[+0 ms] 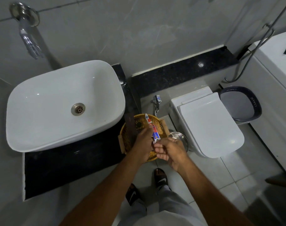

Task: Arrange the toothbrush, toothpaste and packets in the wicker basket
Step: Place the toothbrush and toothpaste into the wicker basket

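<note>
Sink point(41, 101) crowds basket point(129, 128) left; right side open.

Golden weave, red-white-blue tube, black stone.

The wicker basket point(129, 136) shows golden-brown weave; the toothpaste point(152, 129) runs red, white and blue; the bench point(70, 162) is speckled black under a glossy white sink point(41, 98), and the wall point(122, 26) is veined grey.

This is a small bathroom. A white ceramic basin point(64, 103) with a metal drain point(78, 108) sits on a black stone table point(57, 162) under a chrome wall tap point(27, 32). Beside it stands a white toilet point(209, 124) with its lid shut, and grey tiles cover the wall point(139, 26) and floor point(220, 176).
</note>
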### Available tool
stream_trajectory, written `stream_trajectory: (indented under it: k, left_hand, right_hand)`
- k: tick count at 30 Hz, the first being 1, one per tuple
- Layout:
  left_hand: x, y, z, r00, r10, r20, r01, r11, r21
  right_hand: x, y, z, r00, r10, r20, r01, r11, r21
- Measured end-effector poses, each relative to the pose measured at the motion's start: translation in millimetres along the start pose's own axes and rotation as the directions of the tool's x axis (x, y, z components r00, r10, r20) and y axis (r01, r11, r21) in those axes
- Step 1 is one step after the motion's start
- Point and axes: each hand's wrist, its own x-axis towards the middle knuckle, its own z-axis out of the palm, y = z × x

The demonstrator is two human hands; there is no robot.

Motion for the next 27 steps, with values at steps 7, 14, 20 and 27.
stream_trajectory:
  k: [7, 14, 20, 27]
  left_hand:
    - [-17.9, 4.7, -0.5, 0.907, 0.406, -0.116, -0.290, 0.799, 0.527]
    - [-22.0, -8.2, -63.3, 0.632, 0.765, 0.125, -0.032, -0.135, 0.990]
    - [-10.3, -28.7, -90.2, 0.740, 0.660, 0.133, 0.068, -0.270, 0.961]
    - [-9.1, -39.3, -93.0, 0.778, 0.620, 0.105, 0.054, -0.233, 0.971]
  right_hand:
    - [7.9, 12.1, -6.0, 0.966, -0.106, -0.235, 0.067, 0.983, -0.169]
    - [27.2, 15.6, 1.7, 0.903, -0.183, -0.389, 0.007, 0.912, -0.411]
    - [36.2, 14.0, 9.7, 0.900, -0.176, -0.400, -0.026, 0.892, -0.451]
    - [47.7, 17.4, 12.0, 0.901, -0.066, -0.428, -0.088, 0.939, -0.332]
